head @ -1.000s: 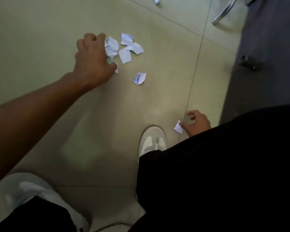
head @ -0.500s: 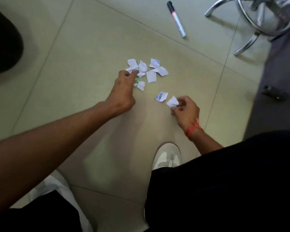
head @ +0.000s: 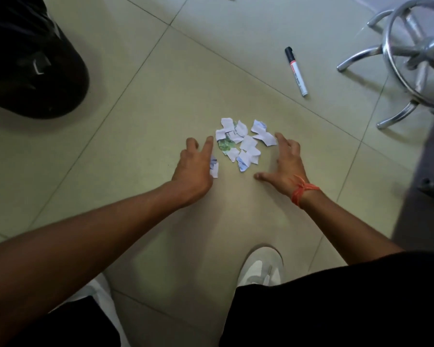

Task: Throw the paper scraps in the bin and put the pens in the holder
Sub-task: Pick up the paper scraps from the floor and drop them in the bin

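Observation:
Several torn white paper scraps (head: 243,142) lie in a small heap on the tiled floor. My left hand (head: 194,166) rests on the floor just left of the heap, fingers spread, with one scrap (head: 214,167) against its palm side. My right hand (head: 285,161), with a red thread at the wrist, lies open on the floor just right of the heap, its fingertips touching the nearest scrap. A marker pen (head: 296,71) with a black cap lies on the floor beyond the heap, to the right. A black bin (head: 33,66) stands at the upper left.
A chrome stool base (head: 416,58) with spreading legs stands at the upper right. A grey mat (head: 426,196) covers the floor along the right edge. My white shoes (head: 259,266) and dark trousers fill the bottom of the view.
My right hand has let its scrap go onto the heap and opened flat beside it. My left hand has drawn back and spread. The scraps lie closer together.

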### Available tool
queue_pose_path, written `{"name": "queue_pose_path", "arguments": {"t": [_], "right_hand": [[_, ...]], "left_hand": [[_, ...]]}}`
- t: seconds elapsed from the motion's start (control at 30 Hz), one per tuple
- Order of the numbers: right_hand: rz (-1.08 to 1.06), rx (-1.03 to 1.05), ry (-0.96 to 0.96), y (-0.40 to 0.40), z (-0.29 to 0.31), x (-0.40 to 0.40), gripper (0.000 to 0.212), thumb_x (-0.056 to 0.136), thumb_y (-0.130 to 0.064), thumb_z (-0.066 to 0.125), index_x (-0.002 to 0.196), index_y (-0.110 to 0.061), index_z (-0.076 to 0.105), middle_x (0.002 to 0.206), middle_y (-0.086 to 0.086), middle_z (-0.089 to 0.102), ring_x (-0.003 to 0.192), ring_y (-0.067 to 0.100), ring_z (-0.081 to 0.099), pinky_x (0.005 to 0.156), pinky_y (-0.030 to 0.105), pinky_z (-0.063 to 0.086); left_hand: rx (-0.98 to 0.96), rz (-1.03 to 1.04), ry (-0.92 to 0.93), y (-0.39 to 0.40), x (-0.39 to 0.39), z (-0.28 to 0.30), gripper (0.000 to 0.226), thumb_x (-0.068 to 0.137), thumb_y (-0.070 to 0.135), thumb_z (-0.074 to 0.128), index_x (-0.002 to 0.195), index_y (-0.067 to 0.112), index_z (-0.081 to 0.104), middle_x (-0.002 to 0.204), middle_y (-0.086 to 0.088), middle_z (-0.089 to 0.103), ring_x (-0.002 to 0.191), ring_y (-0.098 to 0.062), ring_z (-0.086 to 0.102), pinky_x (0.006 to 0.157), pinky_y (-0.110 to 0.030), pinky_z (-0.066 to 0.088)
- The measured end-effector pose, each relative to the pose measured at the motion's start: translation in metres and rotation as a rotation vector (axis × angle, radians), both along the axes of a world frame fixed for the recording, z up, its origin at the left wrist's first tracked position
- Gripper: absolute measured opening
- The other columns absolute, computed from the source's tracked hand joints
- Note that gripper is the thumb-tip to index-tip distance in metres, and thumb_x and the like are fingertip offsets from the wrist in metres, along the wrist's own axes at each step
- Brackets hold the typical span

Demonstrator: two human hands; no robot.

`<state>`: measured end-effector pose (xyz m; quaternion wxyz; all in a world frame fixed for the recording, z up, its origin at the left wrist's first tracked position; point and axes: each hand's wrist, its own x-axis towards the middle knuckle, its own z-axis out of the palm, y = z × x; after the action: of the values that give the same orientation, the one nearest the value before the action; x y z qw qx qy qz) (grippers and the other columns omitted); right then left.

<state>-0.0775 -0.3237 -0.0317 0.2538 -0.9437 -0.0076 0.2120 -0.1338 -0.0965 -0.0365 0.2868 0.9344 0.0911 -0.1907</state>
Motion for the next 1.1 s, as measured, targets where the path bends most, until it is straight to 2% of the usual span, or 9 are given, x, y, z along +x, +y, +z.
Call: {"name": "queue_pose_path", "arguments": {"t": [0.13, 0.3, 0.37, 0.53, 0.67, 0.8, 0.93, 1.0, 1.1], "right_hand": [[0.063, 0.088, -0.009, 0.026, -0.003, 0.031, 0.113, 0.061, -0.022, 0.090, 0.153, -0.021, 0.025, 0.145, 0.015, 0.028, 0.130, 0.030, 0.042, 0.102, 0.022, 0.032], [0.221, 0.021, -0.002, 0.040, -0.007, 0.054, 0.105, 0.063, -0.027, 0.089, 0.151, -0.021, 0.032, 0.142, 0.017, 0.029, 0.129, 0.032, 0.042, 0.107, 0.029, 0.035], [0.251, 0.013, -0.019, 0.044, -0.010, 0.057, 0.094, 0.064, -0.027, 0.088, 0.146, -0.019, 0.042, 0.137, 0.017, 0.033, 0.122, 0.032, 0.047, 0.104, 0.029, 0.037], [0.207, 0.122, -0.078, 0.055, -0.014, 0.050, 0.048, 0.074, -0.035, 0.075, 0.117, -0.013, 0.069, 0.114, 0.011, 0.048, 0.092, 0.020, 0.053, 0.082, 0.024, 0.041], [0.072, 0.261, -0.172, 0.060, -0.023, 0.036, 0.029, 0.071, -0.028, 0.076, 0.091, -0.008, 0.079, 0.087, 0.003, 0.055, 0.076, 0.018, 0.057, 0.067, 0.028, 0.044], [-0.034, 0.299, -0.125, 0.068, -0.020, 0.033, 0.003, 0.074, -0.014, 0.080, 0.073, -0.011, 0.080, 0.067, 0.004, 0.069, 0.061, 0.012, 0.060, 0.059, 0.028, 0.050], [-0.244, 0.490, 0.040, 0.073, -0.004, 0.043, 0.004, 0.074, -0.004, 0.080, 0.075, -0.004, 0.077, 0.063, 0.005, 0.069, 0.050, 0.001, 0.060, 0.054, 0.019, 0.050], [-0.361, 0.703, 0.127, 0.081, 0.009, 0.051, 0.007, 0.074, 0.008, 0.076, 0.077, 0.003, 0.072, 0.058, 0.001, 0.068, 0.050, 0.005, 0.062, 0.056, 0.020, 0.056], [-0.404, 0.882, 0.173, 0.095, 0.036, 0.072, 0.014, 0.075, 0.014, 0.072, 0.075, 0.000, 0.068, 0.056, -0.004, 0.069, 0.053, 0.009, 0.065, 0.059, 0.022, 0.058]], "left_hand": [[-0.121, -0.090, -0.063, -0.013, 0.023, -0.007, 0.095, 0.080, 0.011, 0.068, 0.158, 0.022, 0.015, 0.151, -0.019, 0.020, 0.109, -0.040, 0.060, 0.092, -0.041, 0.053], [-0.068, -0.185, 0.067, -0.007, 0.063, -0.001, 0.116, 0.073, 0.019, 0.085, 0.159, 0.030, 0.008, 0.164, -0.015, -0.003, 0.120, -0.044, 0.057, 0.099, -0.040, 0.050], [-0.039, -0.227, 0.068, -0.005, 0.072, -0.001, 0.105, 0.073, 0.023, 0.084, 0.157, 0.026, 0.021, 0.162, -0.014, 0.004, 0.115, -0.044, 0.060, 0.097, -0.038, 0.051], [-0.044, -0.246, -0.021, -0.011, 0.077, -0.006, 0.035, 0.088, 0.023, 0.069, 0.121, 0.012, 0.063, 0.131, -0.015, 0.044, 0.099, -0.035, 0.063, 0.085, -0.032, 0.048], [-0.015, -0.216, -0.059, -0.014, 0.076, -0.008, 0.023, 0.096, 0.019, 0.057, 0.111, 0.012, 0.073, 0.110, -0.016, 0.062, 0.101, -0.032, 0.061, 0.072, -0.026, 0.034], [-0.130, -0.037, -0.009, -0.011, 0.078, -0.008, 0.018, 0.086, 0.012, 0.067, 0.099, 0.010, 0.080, 0.096, -0.015, 0.076, 0.093, -0.030, 0.069, 0.071, -0.026, 0.047], [-0.437, 0.288, -0.054, 0.009, 0.076, -0.004, 0.005, 0.075, 0.009, 0.080, 0.078, 0.005, 0.081, 0.067, -0.009, 0.072, 0.054, -0.001, 0.062, 0.055, -0.017, 0.047], [-0.616, 0.481, -0.073, 0.023, 0.081, 0.006, 0.012, 0.074, 0.003, 0.082, 0.082, -0.004, 0.078, 0.070, -0.012, 0.067, 0.057, -0.006, 0.064, 0.065, -0.024, 0.061], [-0.813, 0.626, -0.128, 0.041, 0.092, 0.036, 0.011, 0.075, -0.005, 0.081, 0.084, -0.007, 0.073, 0.082, -0.017, 0.064, 0.066, -0.020, 0.065, 0.075, -0.032, 0.064]]}}
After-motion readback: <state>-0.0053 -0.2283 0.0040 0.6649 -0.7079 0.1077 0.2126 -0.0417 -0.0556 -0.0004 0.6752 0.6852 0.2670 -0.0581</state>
